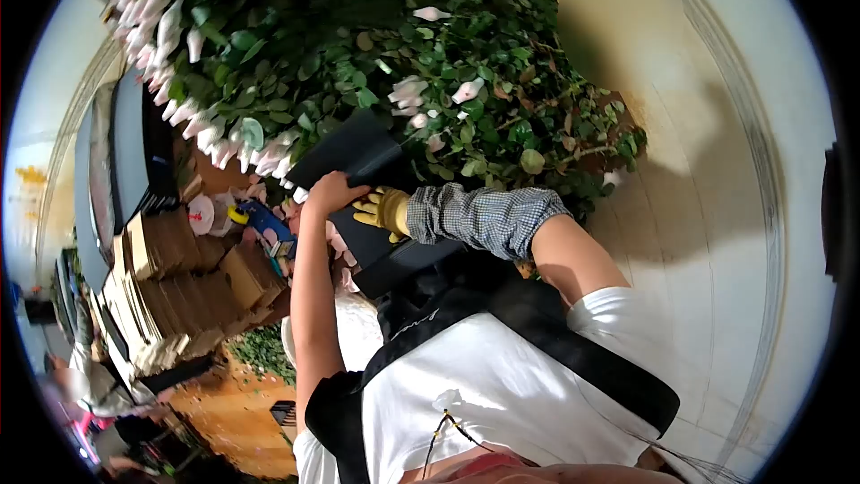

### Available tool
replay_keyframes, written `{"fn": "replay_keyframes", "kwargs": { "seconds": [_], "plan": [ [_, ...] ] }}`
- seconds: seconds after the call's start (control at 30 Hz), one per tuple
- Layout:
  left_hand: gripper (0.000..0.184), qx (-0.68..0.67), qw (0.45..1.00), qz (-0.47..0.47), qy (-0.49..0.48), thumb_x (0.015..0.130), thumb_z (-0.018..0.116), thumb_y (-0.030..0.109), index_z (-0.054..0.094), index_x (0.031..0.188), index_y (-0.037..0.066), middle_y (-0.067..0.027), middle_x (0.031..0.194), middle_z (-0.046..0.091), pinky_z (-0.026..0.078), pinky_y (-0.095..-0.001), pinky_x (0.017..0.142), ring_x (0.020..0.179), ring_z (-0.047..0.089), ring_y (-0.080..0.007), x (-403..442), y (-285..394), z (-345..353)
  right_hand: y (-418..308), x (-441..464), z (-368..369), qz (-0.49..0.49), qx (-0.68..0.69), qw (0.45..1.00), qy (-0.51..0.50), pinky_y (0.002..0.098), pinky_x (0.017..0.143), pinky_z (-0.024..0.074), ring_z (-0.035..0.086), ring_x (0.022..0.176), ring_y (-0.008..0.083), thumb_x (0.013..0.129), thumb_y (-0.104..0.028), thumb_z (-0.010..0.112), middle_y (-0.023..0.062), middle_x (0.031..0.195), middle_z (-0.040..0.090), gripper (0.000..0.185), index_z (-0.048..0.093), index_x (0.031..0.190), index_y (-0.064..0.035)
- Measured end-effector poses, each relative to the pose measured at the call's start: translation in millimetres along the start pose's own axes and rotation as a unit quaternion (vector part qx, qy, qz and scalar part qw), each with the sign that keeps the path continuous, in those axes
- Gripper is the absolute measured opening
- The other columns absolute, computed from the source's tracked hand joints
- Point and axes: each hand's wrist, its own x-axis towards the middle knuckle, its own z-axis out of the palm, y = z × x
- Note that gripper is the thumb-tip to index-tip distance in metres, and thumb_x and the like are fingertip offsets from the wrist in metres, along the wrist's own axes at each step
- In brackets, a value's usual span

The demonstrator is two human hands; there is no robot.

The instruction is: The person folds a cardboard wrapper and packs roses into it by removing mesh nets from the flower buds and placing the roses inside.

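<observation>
My bare left hand [330,194] is at the lower edge of a stiff black panel [354,151], its thumb lying along the edge and its other fingers partly hidden. Beside it, my right hand [383,212] wears a yellow glove, fingers stretched out and apart over a dark surface, with nothing seen in them. A checked sleeve covers that forearm. A second black panel [408,264] lies near my apron. Just beyond my hands is a large heap of leafy rose stems [484,99], with pale pink rose buds [408,94] among the leaves.
More pale roses [206,130] line the heap's left side. Stacked cardboard sheets [175,282] stand at left, near a blue box [269,229] and a white tape roll [202,214]. A pale wall [690,206] rises at right. Another person [94,381] is at far left.
</observation>
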Motion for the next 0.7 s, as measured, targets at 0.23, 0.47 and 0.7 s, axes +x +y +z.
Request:
{"fn": "replay_keyframes", "kwargs": {
  "seconds": [0.23, 0.47, 0.7],
  "plan": [
    [0.112, -0.116, 0.979, -0.046, -0.162, 0.072, 0.063, 0.079, 0.047, 0.141, -0.007, -0.0257, 0.146, 0.047, 0.038, -0.0384, 0.111, 0.136, 0.046, -0.0348, -2, 3, -20, -9, -2, -19, 0.021, -0.045, 0.998, -0.035, 0.0503, 0.116, 0.0245, 0.027, 0.145, 0.0353, 0.081, -0.051, 0.071, 0.0129, 0.164, 0.016, 0.103, 0.015, 0.159, -0.0133],
    [0.039, -0.157, 0.878, 0.102, 0.442, 0.081, 0.073, 0.016, 0.062, 0.116, 0.002, -0.0180, 0.117, 0.063, 0.050, -0.0428, 0.093, 0.106, 0.061, -0.0365, -149, -7, 15, -10, -12, -12, -0.003, -0.038, 0.997, 0.060, 0.0463, 0.114, 0.0284, 0.033, 0.142, 0.0356, 0.076, -0.050, 0.075, 0.0173, 0.157, 0.032, 0.102, 0.026, 0.155, -0.0091],
    [0.049, -0.211, 0.807, -0.354, 0.424, 0.088, 0.068, 0.032, 0.060, 0.123, -0.001, -0.0224, 0.113, 0.065, 0.052, -0.0434, 0.093, 0.109, 0.063, -0.0378, -248, -174, 47, -20, -15, -23, 0.001, -0.036, 0.998, 0.055, 0.0458, 0.117, 0.0249, 0.029, 0.144, 0.0375, 0.079, -0.047, 0.074, 0.0209, 0.160, 0.024, 0.100, 0.023, 0.155, -0.0069]
  ]
}}
